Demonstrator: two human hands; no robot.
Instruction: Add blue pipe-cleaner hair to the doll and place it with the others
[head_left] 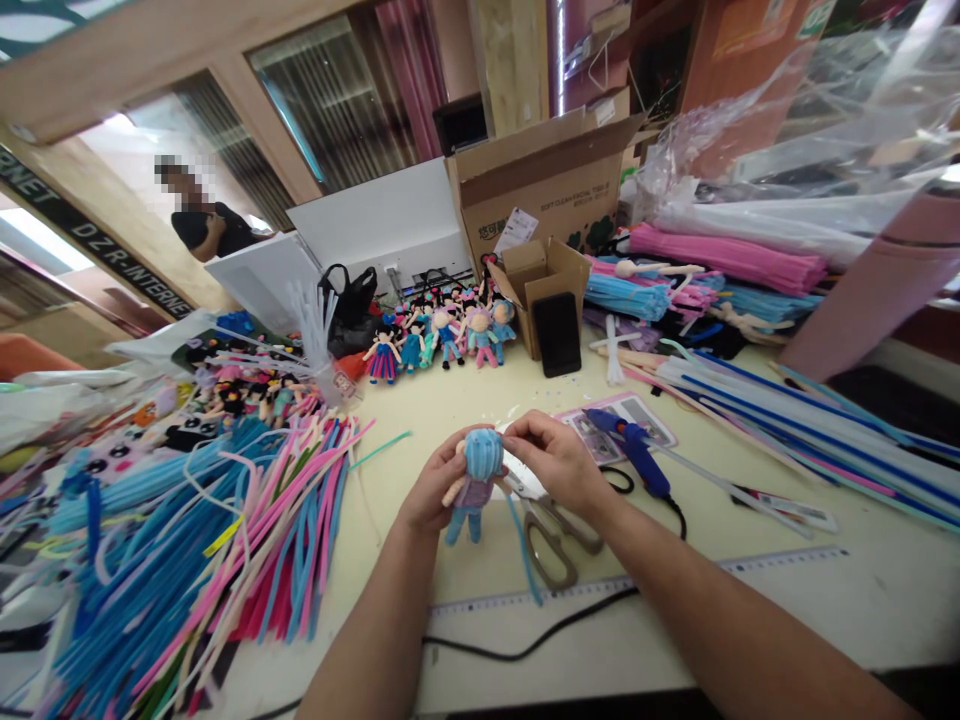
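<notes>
A small doll (480, 480) with light blue hair, a purple top and blue legs is held upright above the table, its back of the head toward me. My left hand (437, 487) grips it from the left side. My right hand (551, 455) is at the right of its head, thumb and fingertips pinched together; what lies between them is too small to make out. Scissors (551, 550) with beige handles lie just below my right hand, beside a light blue pipe cleaner (523, 550). A blue glue gun (637, 455) rests to the right.
Loose pipe cleaners (172, 540) cover the left side; more bundles (720, 260) lie at right. Finished dolls (450, 335), a phone (558, 335) and cardboard boxes (540, 190) stand behind. A ruler (750, 562) and black cable (517, 655) cross the front. A person (214, 230) is in the background.
</notes>
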